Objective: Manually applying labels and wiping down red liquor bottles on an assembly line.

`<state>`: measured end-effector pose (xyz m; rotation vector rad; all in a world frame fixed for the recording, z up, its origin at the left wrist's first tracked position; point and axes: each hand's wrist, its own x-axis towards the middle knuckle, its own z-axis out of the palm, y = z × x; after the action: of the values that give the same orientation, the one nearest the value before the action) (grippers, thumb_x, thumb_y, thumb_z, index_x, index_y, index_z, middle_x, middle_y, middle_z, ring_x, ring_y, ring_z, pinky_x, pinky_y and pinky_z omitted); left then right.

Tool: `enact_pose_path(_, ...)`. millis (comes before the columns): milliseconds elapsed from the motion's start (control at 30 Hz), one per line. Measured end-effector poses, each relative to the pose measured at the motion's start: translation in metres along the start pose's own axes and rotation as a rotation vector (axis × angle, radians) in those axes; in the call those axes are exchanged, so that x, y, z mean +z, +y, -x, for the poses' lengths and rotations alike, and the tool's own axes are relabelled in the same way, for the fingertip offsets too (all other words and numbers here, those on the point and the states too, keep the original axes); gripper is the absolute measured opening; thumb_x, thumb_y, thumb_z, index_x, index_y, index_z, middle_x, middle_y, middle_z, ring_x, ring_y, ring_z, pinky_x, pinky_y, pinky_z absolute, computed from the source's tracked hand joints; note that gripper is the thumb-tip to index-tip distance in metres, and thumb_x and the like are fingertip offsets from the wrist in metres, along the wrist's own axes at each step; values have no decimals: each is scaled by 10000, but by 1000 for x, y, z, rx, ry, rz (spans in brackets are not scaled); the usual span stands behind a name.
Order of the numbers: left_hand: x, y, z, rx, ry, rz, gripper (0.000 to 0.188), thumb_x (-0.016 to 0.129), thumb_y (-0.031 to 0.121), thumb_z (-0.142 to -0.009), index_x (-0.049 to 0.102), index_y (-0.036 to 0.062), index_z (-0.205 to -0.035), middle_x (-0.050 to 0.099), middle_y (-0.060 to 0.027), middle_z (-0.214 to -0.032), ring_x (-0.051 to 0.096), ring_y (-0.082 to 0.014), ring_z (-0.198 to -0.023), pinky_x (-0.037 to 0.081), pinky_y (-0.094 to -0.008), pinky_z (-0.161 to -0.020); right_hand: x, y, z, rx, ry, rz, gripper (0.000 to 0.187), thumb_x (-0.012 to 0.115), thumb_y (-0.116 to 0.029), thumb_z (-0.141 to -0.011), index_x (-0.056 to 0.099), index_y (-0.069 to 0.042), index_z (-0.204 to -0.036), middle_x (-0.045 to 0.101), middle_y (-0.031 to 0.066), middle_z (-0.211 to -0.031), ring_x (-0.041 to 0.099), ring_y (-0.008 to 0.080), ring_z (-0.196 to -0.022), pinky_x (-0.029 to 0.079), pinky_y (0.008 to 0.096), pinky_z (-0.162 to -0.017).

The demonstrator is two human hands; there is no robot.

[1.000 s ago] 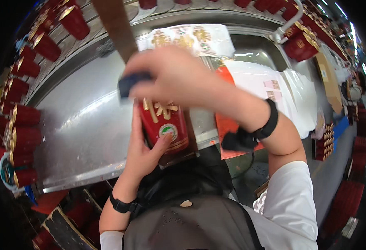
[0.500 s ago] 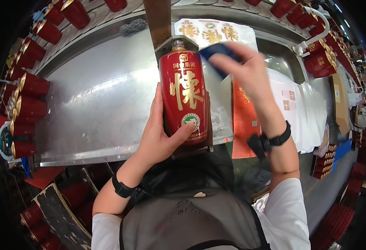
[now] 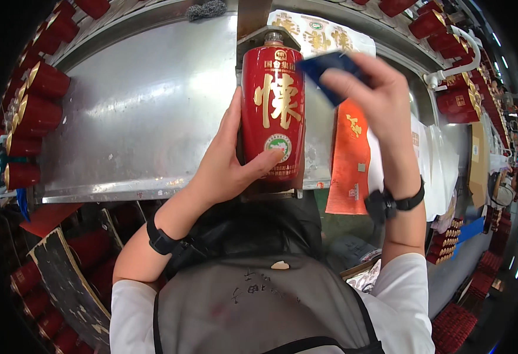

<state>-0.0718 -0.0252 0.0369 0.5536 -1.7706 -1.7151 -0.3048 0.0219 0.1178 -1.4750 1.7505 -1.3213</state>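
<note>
A red bottle (image 3: 273, 97) with gold lettering, a round green-and-white emblem and a clear neck lies on its back in a narrow stand, neck pointing away from me. My left hand (image 3: 226, 156) is closed around its lower left side, thumb pressed over the front by the emblem. My right hand (image 3: 380, 97) pinches a flat dark blue card-like scraper (image 3: 318, 65) between thumb and fingers. The scraper's left corner is at the bottle's upper right edge; whether it touches I cannot tell.
Beneath the bottle is a metal worktable (image 3: 135, 112) with a dark scouring pad (image 3: 206, 10) at its far edge. Printed transfer sheets (image 3: 359, 41) and an orange-red strip (image 3: 346, 183) lie to the right. A white faucet (image 3: 448, 76) and several red bottles (image 3: 41, 115) stand around.
The whole view has shifted, so the bottle and table sit higher in the picture. My left hand keeps its grip. The scraper in my right hand has turned and shows more of its face.
</note>
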Motion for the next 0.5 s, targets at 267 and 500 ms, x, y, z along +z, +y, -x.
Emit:
enact_pose_path(267, -15, -15, 6, 154, -31, -263, 1072, 765, 363, -822, 63, -40, -1524, 328, -238, -1506, 364, -291, -1386, 312, -374, -1123, -14, 6, 17, -125, 122, 206, 246, 768, -121, -820, 725, 12, -1022, 708, 25, -849, 625, 52, -762, 500, 204, -699)
enact_pose_path(500, -12, -24, 7, 80, 47, -79, 843, 669, 358, -923, 211, -40, -1508, 417, -202, -1464, 400, -257, -1362, 314, -351, -1120, 8, 11, 71, 325, 22, -443, 285, 599, -192, -978, 641, -31, -1209, 669, 15, -898, 623, 73, -720, 524, 217, -653)
